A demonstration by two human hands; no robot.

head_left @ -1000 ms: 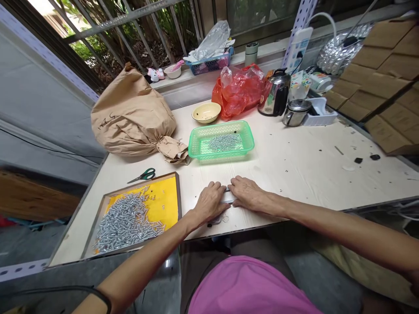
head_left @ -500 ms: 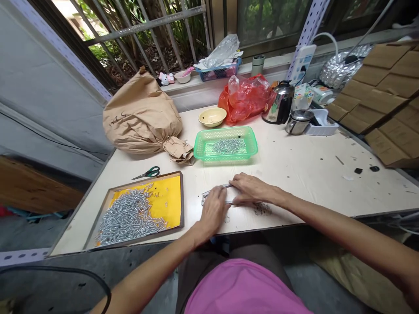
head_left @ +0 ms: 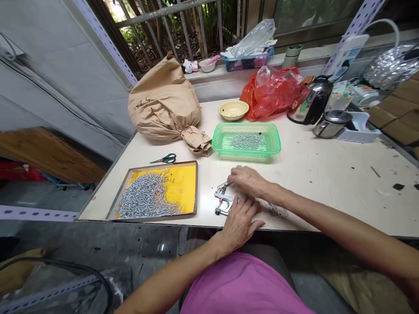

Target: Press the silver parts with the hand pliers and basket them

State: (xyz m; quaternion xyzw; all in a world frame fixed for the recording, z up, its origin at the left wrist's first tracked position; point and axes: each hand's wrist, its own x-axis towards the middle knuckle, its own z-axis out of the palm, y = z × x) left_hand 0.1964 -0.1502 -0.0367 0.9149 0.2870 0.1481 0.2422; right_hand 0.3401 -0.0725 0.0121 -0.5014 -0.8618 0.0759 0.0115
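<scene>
Silvery metal pliers (head_left: 225,203) with a dark spring and a small red part at the jaw lie at the table's front edge, jaw end to the left and opened wide. My left hand (head_left: 241,217) is closed over the lower handle, thumb pointing right. My right hand (head_left: 248,181) curls its fingertips on the upper handle; part of it is blurred. Just right of the hands, partly behind my right forearm, lies a small heap of tiny pieces (head_left: 277,211), too small to name. Left of the pliers, a shallow cardboard tray (head_left: 196,188) with a yellow bottom holds many small silvery metal pieces (head_left: 144,198).
A green plastic basket (head_left: 278,140) with similar metal pieces stands behind the hands. Scissors (head_left: 168,158) lie behind the tray. Farther back are a brown paper sack (head_left: 166,100), a yellow bowl (head_left: 233,117), a red plastic bag (head_left: 270,98), a kettle (head_left: 310,102) and a steel pot (head_left: 330,125).
The view has swung left. My left hand has shifted toward the handle end, uncovering the pliers' jaw and spring. The upper handle now stands farther from the lower one.
</scene>
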